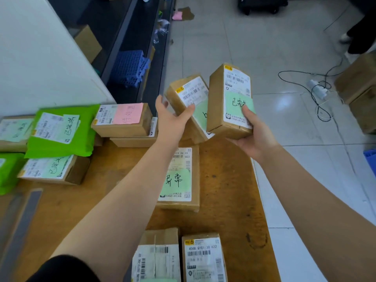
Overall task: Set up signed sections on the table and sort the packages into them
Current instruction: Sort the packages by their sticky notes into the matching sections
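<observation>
My right hand (253,137) grips a brown cardboard box (217,102) with a shipping label and a green handwritten note, held up above the table's far right corner. My left hand (173,119) is closed on a second, tilted brown box (189,94) that also bears a green note, just left of the first. Below them a flat box with a green note (179,180) lies on the wooden table (223,190). A box with a pink note (124,119) sits on another box to the left.
Green mailer bags (61,131) and labelled boxes are stacked at the table's left. Two more boxes (203,259) lie at the near edge. Right of the table is tiled floor with cables (317,92), cartons and a blue crate. A blue plastic pallet (130,68) lies behind the table.
</observation>
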